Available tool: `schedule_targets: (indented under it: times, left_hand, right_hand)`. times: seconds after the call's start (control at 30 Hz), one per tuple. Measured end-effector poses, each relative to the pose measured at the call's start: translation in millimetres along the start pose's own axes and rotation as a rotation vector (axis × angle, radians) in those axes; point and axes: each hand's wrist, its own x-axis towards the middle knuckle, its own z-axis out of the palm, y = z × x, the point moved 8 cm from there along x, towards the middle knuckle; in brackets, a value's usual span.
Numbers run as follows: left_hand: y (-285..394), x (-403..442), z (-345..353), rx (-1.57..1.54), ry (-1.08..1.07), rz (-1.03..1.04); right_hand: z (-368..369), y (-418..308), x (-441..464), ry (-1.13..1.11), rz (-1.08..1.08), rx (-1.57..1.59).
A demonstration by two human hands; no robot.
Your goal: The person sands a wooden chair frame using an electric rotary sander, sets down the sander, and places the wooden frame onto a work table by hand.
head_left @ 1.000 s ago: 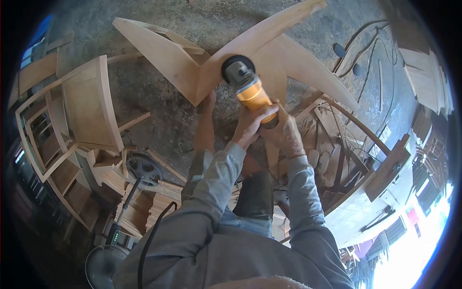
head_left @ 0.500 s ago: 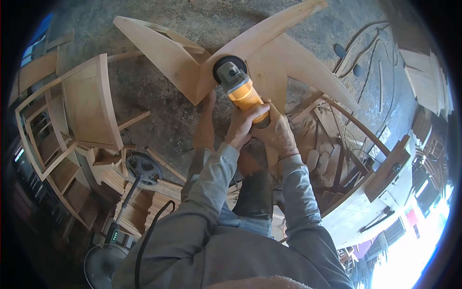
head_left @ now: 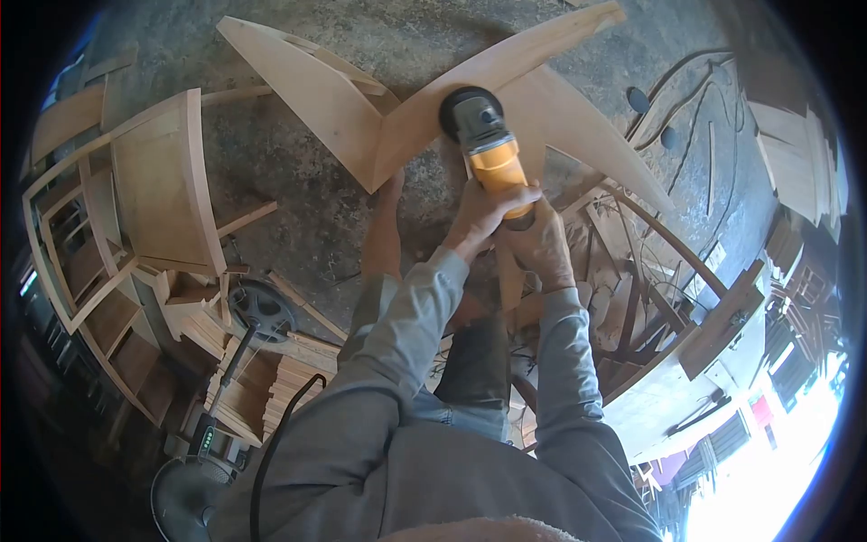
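The top [head_left: 488, 479] is grey — long-sleeved (and creased).

Yellow-and-grey angle grinder [head_left: 497, 164] with round black disc [head_left: 449, 116], over pale wooden frame [head_left: 519, 59] of curved and tapering panels.
Grinder slanted, disc end up-left, overlapping curved panel's face; contact hidden. Frame bare, upper centre of view, left panel meeting curved one in V.

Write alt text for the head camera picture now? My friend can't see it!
A person's left grip and right grip hold a yellow power tool, its black disc over a curved wooden board. A wooden frame is at the left, a fan at lower left.
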Motion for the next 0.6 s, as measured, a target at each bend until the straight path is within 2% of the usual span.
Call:
schedule_targets:
  times: [0.07,0.17,0.3,0.37,0.5,0.6]
  left_hand:
    - [-1,-3,-10,-0.061,0.022,-0.022]
    - [5,14,16,0.015,-0.053,0.110]
    - [10,31,40,0.270,-0.086,0.022]
    - [10,32,33,0.302,-0.073,-0.036]
    - [8,-15,-18,-0.014,0.019,0.007]
    - [-16,-55,-72,-0.211,0.094,0.000]
  right_hand:
    - [7,-7,2,-0.018,-0.031,0.008]
    - [-10,16,8,0.004,0.067,0.099]
    - [-36,22,15,0.080,0.119,0.000]
    - [-23,17,13,0.045,0.140,0.110]
    - [25,0,-9,-0.078,0.189,0.091]
    - [68,-20,-27,-0.166,-0.042,-0.065]
